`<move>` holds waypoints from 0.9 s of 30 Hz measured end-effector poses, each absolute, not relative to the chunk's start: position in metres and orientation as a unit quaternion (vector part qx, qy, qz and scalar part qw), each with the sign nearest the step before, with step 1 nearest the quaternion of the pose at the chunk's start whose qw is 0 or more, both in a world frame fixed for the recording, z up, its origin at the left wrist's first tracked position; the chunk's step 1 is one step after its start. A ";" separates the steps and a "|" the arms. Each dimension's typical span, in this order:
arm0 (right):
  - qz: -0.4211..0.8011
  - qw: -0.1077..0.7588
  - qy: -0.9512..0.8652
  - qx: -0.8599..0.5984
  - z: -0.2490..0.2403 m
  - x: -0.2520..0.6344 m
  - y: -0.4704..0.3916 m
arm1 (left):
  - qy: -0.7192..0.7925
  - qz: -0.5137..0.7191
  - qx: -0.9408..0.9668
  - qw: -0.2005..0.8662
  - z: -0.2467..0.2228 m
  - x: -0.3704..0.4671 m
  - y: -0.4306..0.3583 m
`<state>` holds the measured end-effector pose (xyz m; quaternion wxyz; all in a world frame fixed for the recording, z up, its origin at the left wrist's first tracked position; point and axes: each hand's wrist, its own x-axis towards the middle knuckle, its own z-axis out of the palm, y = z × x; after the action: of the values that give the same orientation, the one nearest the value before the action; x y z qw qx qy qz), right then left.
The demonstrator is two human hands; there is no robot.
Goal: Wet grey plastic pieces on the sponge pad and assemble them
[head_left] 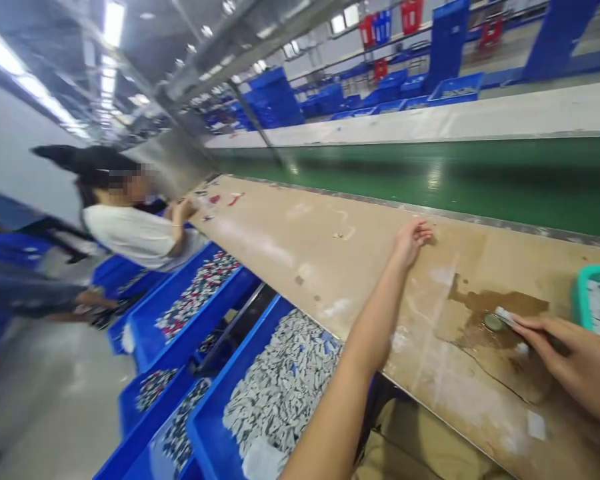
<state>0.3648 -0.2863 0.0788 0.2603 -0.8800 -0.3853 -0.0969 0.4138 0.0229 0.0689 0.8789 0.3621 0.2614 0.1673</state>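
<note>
Looking light, the small white piece [504, 315] is suitably pinched near one end by the right fingers [537, 323]; the left fingers [420, 231] are loosely curled, apparently empty.

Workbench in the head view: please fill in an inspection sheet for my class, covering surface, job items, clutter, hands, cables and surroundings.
Surface: tan bench, with a dark, wet-looking stain near the right hand.
Job items: small white piece; round greenish item beside it; teal basket holding pale pieces.
Clutter: white patch near the front edge; small scraps farther along.
Hands: right fingers pinch the white piece; left hand holds nothing visible.
Cables: nothing seen for certain; thin dark line unclear.
Surroundings: blue bin of grey pieces; co-worker at left.
</note>
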 end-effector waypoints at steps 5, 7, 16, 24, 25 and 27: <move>-0.086 0.305 -0.403 -0.859 0.096 0.360 -0.273 | 0.237 0.172 0.374 0.880 0.066 0.414 0.023; -0.063 0.308 -0.397 -0.862 0.097 0.359 -0.270 | 0.231 0.177 0.380 0.878 0.065 0.415 0.023; -0.077 0.268 -0.448 -0.850 0.092 0.360 -0.269 | 0.214 0.182 0.409 0.868 0.055 0.421 0.028; -0.093 0.241 -0.475 -0.841 0.087 0.360 -0.269 | 0.202 0.178 0.401 0.876 0.047 0.425 0.032; -0.094 0.239 -0.477 -0.841 0.088 0.359 -0.269 | 0.203 0.177 0.400 0.876 0.046 0.426 0.032; -0.099 0.236 -0.483 -0.837 0.090 0.359 -0.268 | 0.208 0.177 0.398 0.876 0.045 0.426 0.032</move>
<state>0.3586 -0.2677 0.0899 0.2364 -0.8372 -0.4832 -0.0991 0.4261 0.0321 0.0449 0.8761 0.3976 0.2077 0.1765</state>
